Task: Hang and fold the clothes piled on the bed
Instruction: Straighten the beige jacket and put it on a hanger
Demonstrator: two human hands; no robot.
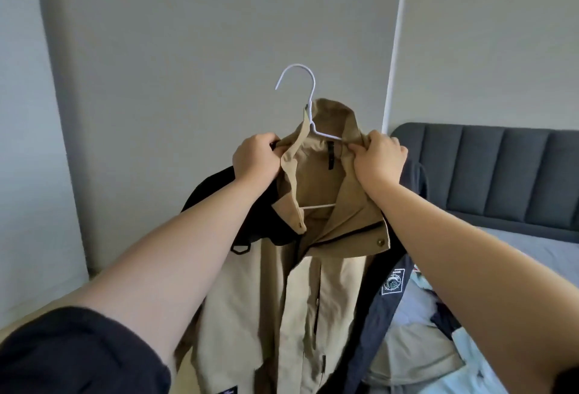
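Dark fabric of my short sleeve (78,353) fills the lower left corner, and both my bare forearms reach up and forward from there. Between my hands hangs a tan jacket with black shoulders and a stand-up collar (250,315), its front facing me and its body dropping down between my arms. My left hand (255,155) has its fingers curled round the jacket's collar edge on the left side. My right hand (379,158) pinches the collar fabric on the right side, gripping it right where the hanger's wire arm runs under the cloth.

A thin white wire hanger (311,89) sits inside the jacket: its hook stands up above the collar, one arm slopes toward my right hand, and its bottom bar shows through the open neck.

Beyond my right arm, a pile of pale blue and grey clothes (416,359) lies on the bed's grey sheet (532,249). Behind that stands a dark grey padded headboard (507,171), against a plain grey wall (219,33).
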